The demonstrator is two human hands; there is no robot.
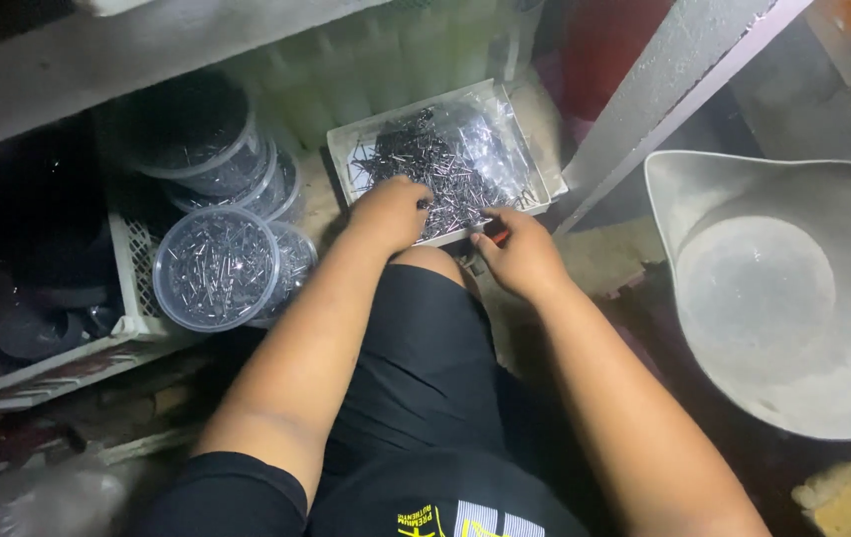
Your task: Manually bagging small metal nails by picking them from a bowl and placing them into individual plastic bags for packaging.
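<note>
We keep our left hand [389, 211] curled into the nails [445, 164] in the tray [545, 184], right hand [517, 254] beside it pinching something small and red, lifting few.

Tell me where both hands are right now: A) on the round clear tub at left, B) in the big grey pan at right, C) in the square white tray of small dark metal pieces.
C: the left hand and right hand both reach into the square white tray lined with clear plastic and filled with dark metal pieces.
</note>
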